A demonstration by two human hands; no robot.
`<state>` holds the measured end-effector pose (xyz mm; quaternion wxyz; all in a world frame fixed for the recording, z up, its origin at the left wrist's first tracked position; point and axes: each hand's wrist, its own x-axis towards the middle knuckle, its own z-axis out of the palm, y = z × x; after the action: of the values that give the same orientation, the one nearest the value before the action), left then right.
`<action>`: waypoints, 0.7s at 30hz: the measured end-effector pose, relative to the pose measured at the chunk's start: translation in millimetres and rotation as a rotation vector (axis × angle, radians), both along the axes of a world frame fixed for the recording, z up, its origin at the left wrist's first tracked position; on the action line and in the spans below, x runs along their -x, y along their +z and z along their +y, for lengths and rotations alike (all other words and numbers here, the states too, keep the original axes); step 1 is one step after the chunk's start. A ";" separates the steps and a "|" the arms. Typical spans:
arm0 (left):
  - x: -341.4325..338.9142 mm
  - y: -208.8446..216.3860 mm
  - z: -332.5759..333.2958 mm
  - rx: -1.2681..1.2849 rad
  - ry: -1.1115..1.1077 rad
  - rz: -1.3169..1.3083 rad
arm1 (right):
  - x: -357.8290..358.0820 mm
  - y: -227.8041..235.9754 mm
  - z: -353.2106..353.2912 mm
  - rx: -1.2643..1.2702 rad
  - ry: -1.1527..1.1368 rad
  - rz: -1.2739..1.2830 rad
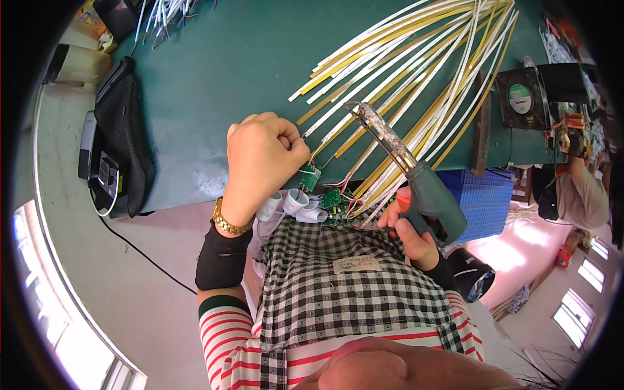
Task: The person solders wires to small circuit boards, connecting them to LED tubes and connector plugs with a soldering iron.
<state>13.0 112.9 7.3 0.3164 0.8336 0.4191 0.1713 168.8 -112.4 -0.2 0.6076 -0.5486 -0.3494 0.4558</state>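
Head view, left hand: the left hand [263,159] is curled into a tight fist over the near edge of the worktop [221,71], fingers pinched on a thin wire [305,170] that runs down to a small green circuit board [311,176] just below the knuckles.
Head view, right hand: the right hand [409,227] is wrapped around the grip of a green soldering gun [426,195], forefinger on its orange trigger.
Soldering gun: its long metal tip [380,127] points up and to the left, ending just beside the near ends of the strips (whether it touches one cannot be told).
Strips: a fan of white and yellow flexible strips [416,58] lies across the green worktop, spreading toward the far right and gathering near the hands.
Boards: more small green circuit boards [333,200] with red and black leads sit between the two hands, at the worktop's edge.
Wrist: a gold bracelet [229,224] and a black sleeve cover the left forearm.
Lap: a black-and-white checked cloth [338,286] lies over the person's front, below the boards.
Left of worktop: a black mesh bag [123,143] rests at the worktop's left end.
Right of worktop: a small black fan [522,99] stands at the right end, with a blue ribbed crate [484,198] below it.
Far right: another person's arm [582,188] shows near the rim.
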 end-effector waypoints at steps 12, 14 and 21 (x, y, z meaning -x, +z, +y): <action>-0.7 -1.3 -0.2 -0.030 -0.012 0.003 | 0.4 0.5 0.6 -0.039 -0.003 -0.083; 0.5 -1.2 0.1 -0.029 -0.019 -0.003 | -0.6 -0.3 -2.4 -0.021 0.044 -0.085; 6.1 -2.6 -1.3 0.033 -0.031 -0.100 | -8.6 -10.7 -12.0 0.009 0.282 -0.293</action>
<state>7.0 111.6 4.8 0.3535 0.8251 0.3924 0.2008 177.5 -124.4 -11.0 0.4779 -0.5575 -0.5052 0.4534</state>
